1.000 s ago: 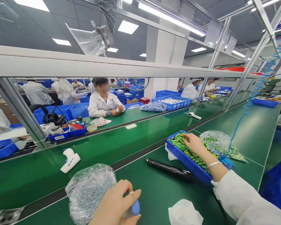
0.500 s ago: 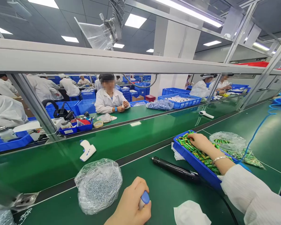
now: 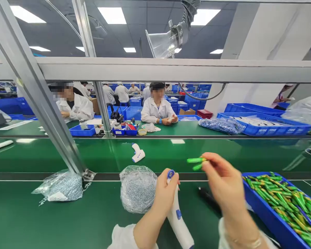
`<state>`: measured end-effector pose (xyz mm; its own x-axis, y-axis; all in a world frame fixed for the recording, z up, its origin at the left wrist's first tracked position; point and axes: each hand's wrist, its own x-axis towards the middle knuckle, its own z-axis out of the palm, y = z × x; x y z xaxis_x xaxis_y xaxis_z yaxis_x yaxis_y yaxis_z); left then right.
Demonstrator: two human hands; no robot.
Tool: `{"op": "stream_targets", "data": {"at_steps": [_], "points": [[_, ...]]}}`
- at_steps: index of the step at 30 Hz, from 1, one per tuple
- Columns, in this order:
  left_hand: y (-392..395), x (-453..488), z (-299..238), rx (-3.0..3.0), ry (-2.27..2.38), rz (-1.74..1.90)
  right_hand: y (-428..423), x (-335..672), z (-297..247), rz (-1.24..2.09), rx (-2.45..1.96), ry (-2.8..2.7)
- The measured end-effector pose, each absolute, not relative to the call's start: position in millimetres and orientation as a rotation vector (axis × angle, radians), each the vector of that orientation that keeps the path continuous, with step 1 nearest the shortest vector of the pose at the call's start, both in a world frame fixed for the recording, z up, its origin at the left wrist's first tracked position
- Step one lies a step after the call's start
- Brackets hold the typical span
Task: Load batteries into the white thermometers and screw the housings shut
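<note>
My left hand (image 3: 164, 192) is closed around a white handheld forehead thermometer (image 3: 180, 224) with blue parts; a round blue end shows beside my thumb. Pinched between the fingertips of my right hand (image 3: 224, 180) are green batteries (image 3: 195, 160), at least two, slightly blurred. They are in the air, to the right of the thermometer and apart from it. A blue bin (image 3: 277, 221) full of green batteries stands at the right. Partly hidden behind my right hand lies a black electric screwdriver (image 3: 208, 199).
A clear bag of small metal screws (image 3: 140, 192) lies left of my hands, and another bag (image 3: 66, 188) sits by the metal post (image 3: 59, 135). A second white thermometer (image 3: 138, 153) rests on the green conveyor (image 3: 93, 152). Across it sits a co-worker (image 3: 158, 109).
My right hand has come out of the bin with batteries and moved beside my left hand. The view has turned left. More of the thermometer in my left hand shows.
</note>
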<state>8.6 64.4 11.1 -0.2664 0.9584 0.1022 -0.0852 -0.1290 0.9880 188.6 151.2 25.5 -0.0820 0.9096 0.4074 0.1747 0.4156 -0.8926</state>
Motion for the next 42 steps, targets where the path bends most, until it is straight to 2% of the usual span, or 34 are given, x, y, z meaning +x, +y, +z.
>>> {"op": "stream_targets", "data": {"at_steps": [5, 10, 15, 22, 26, 32, 35, 38, 42], "points": [[64, 4, 18, 0.735, 1.077, 1.81, 103, 96, 24, 1.033, -0.681, -1.392], [65, 3, -2, 0.695, 1.001, 1.862, 113, 105, 14, 1.228, -0.585, -1.506], [65, -13, -13, 0.768, 1.256, 1.865, 114, 100, 6, 1.361, -0.544, -1.595], [52, -31, 7, 1.245, 1.618, 1.75, 101, 99, 26, 1.215, -0.576, -1.878], [50, -29, 13, 1.244, 1.612, 1.774, 103, 100, 29, 1.082, -0.493, -1.868], [51, -30, 15, 1.438, 1.556, 1.796, 104, 99, 26, 1.257, -0.546, -1.757], [50, -36, 17, 1.721, 1.591, 1.679, 102, 103, 30, 1.273, -0.639, -1.903], [50, -45, 18, 1.965, 1.593, 1.496, 103, 107, 33, 1.084, -0.714, -2.071], [52, -48, 18, 2.053, 1.587, 1.377, 106, 108, 32, 1.052, -0.696, -2.163]]}}
